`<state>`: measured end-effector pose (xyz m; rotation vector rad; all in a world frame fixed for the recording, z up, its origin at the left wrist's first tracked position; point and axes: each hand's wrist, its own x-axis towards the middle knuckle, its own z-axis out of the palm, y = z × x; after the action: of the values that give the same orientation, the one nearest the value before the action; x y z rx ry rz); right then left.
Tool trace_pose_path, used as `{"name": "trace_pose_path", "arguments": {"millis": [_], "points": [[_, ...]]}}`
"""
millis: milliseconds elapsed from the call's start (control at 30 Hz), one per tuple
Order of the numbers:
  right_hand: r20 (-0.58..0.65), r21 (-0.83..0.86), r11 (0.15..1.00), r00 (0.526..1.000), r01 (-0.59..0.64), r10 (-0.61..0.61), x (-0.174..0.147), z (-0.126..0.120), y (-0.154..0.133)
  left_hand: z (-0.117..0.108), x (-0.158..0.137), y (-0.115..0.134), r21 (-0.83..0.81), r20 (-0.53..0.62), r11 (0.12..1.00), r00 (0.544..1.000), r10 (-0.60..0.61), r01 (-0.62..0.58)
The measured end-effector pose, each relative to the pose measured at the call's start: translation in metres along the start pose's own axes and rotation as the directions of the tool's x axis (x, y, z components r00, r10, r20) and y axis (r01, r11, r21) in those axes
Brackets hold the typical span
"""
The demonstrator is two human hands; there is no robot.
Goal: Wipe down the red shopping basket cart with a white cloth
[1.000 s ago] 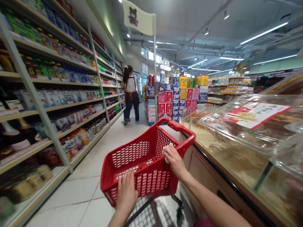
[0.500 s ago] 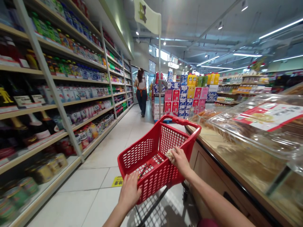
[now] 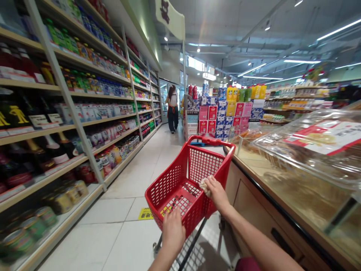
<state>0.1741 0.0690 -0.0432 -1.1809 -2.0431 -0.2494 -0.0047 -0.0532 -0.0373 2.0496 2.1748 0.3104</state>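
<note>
watching from afar, i judge the cloth work to be underway rather than finished: my right hand point(image 3: 214, 190) has its fingers curled round a crumpled, off-white cloth point(image 3: 203, 184), held at the near right rim of the red cart point(image 3: 197, 218). no cloth lies on the far handle point(image 3: 206, 141) or the left end of the basket, and nothing on the plastic tells me which stretches are done and which are left. my left hand point(image 3: 174, 229) lies over the near rim, fingers almost straight and side by side; i cannot tell whether the thumb clamps below. the cart stands upright on the pale, smooth floor tiles point(image 3: 104, 237), between the shelving point(image 3: 93, 146) at left and the counter point(image 3: 249, 203) at right. its basket is rigid, moulded plastic, punched all over with rounded slots, with the rim sweeping up to the handle; beneath runs a dark, slender frame point(image 3: 194, 241). a flat yellow sticker point(image 3: 145, 213) shows on the tiles just left of the basket. the counter has a wood-grained front and a black edge, and bears glossy, clear plastic boxes point(image 3: 272, 145).
</note>
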Motion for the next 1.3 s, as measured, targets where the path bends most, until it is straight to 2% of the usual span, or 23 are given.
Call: {"name": "trace_pose_path", "arguments": {"millis": [100,167,200,300,367,500,567,633,700,767,867,967,1033,1100,1167,1300], "points": [[0.043,0.043,0.994,0.993,0.105,-0.107,-0.016,-0.002,-0.014,0.005,-0.001,0.016,-0.075,0.055,0.989,0.989,0.134,-0.129],[0.077,0.099,0.979,0.979,0.180,-0.188,-0.030,-0.007,-0.024,0.001,0.000,0.011,-0.089,0.086,0.971,0.970,0.229,-0.222],[0.088,0.115,0.975,0.975,0.192,-0.203,-0.036,-0.010,-0.026,-0.002,0.001,0.005,-0.073,0.083,0.970,0.968,0.236,-0.231],[0.084,0.100,0.988,0.988,0.117,-0.126,-0.045,-0.023,-0.022,-0.010,0.007,-0.018,0.018,0.043,0.989,0.988,0.148,-0.149],[0.068,0.086,0.995,0.996,0.059,-0.065,-0.051,-0.026,-0.023,-0.008,0.009,-0.024,0.057,0.039,0.990,0.991,0.125,-0.127],[0.072,0.169,0.976,0.986,0.139,-0.153,-0.068,-0.023,-0.043,0.003,0.009,-0.010,0.042,0.061,0.983,0.983,0.175,-0.178],[0.088,0.185,0.973,0.984,0.137,-0.155,-0.074,-0.026,-0.045,0.003,0.010,-0.004,0.012,0.095,0.961,0.957,0.274,-0.276],[0.130,0.173,0.983,0.988,0.065,-0.088,-0.073,-0.036,-0.036,-0.002,0.012,-0.006,0.015,0.076,0.953,0.951,0.301,-0.303],[0.155,0.174,0.984,0.988,-0.026,-0.001,-0.070,-0.046,-0.022,-0.008,0.017,-0.013,0.043,0.032,0.971,0.972,0.232,-0.234],[0.128,0.195,0.975,0.989,-0.104,0.080,-0.068,-0.049,-0.014,-0.011,0.021,-0.018,0.042,0.021,0.981,0.982,0.187,-0.188],[0.056,0.250,0.953,0.985,-0.170,0.161,-0.070,-0.033,-0.026,-0.008,0.028,-0.011,-0.030,0.065,0.964,0.962,0.266,-0.265],[0.041,0.296,0.946,0.992,-0.130,0.123,-0.070,-0.007,-0.054,-0.002,0.035,0.004,-0.105,0.089,0.945,0.944,0.319,-0.309],[0.020,0.288,0.952,0.995,-0.100,0.098,-0.068,0.004,-0.061,0.000,0.038,0.011,-0.139,0.104,0.931,0.930,0.353,-0.338],[-0.008,0.266,0.960,0.995,-0.091,0.096,-0.067,0.002,-0.050,0.000,0.040,0.014,-0.152,0.118,0.920,0.917,0.381,-0.362],[-0.033,0.239,0.964,0.991,-0.117,0.129,-0.070,-0.008,-0.027,-0.001,0.041,0.013,-0.156,0.128,0.914,0.910,0.395,-0.374],[-0.116,0.148,0.953,0.952,-0.264,0.282,-0.091,-0.018,0.015,-0.003,0.042,0.015,-0.171,0.126,0.910,0.907,0.401,-0.378]]}}
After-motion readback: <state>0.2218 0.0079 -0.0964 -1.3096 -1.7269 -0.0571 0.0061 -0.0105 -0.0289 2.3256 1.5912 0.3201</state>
